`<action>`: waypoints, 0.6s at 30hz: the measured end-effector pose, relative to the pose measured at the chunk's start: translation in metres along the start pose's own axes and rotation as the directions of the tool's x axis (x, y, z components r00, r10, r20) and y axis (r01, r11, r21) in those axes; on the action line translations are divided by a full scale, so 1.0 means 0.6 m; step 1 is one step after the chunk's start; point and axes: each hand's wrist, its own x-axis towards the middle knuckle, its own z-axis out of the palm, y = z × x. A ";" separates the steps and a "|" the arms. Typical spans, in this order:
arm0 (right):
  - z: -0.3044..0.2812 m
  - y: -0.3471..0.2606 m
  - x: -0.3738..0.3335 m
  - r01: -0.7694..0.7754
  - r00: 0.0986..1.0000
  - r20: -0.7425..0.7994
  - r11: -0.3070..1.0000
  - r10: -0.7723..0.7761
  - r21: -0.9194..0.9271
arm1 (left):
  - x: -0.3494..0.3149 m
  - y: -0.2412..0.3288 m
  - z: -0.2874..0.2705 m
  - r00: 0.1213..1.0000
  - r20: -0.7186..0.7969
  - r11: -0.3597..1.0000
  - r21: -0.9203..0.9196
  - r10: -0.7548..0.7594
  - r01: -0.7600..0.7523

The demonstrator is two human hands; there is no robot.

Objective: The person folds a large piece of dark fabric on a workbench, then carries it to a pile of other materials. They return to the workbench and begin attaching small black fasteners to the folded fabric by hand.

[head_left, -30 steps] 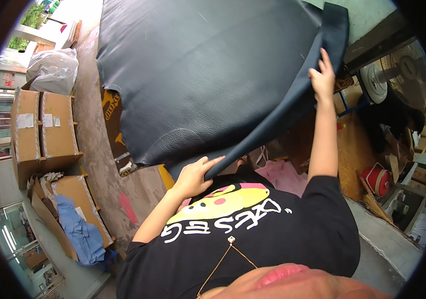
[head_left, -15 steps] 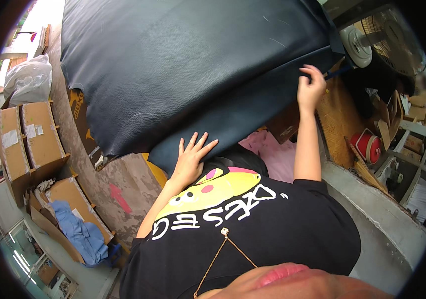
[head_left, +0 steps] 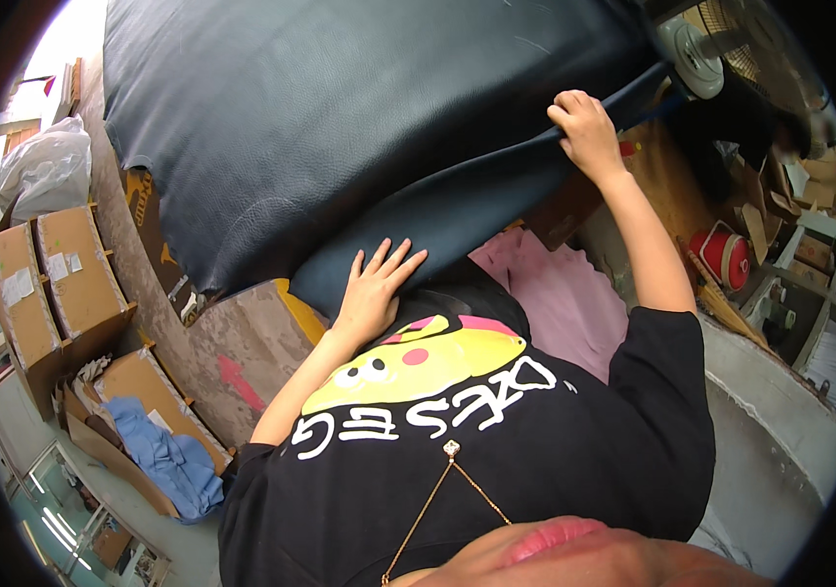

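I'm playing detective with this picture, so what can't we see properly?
1. Head view: far edge of the dark sheet, cut off by the picture's top.
2. Head view: palm of the left hand, hidden by its own back.
3. Head view: part of the fan, cut off by the dark upper corner.
4. Head view: writing on the carton labels, too small to read.

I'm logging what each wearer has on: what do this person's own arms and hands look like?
The left hand and right hand are both bare, without gloves; no watch or bracelet shows. The forearms are uncovered too, coming out of short, plain black sleeves.
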 end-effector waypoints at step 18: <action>-0.180 -0.146 -0.259 -0.439 0.898 0.032 0.895 0.438 0.073 | 0.117 -0.066 0.148 0.949 0.311 0.805 -0.551 -0.047 0.221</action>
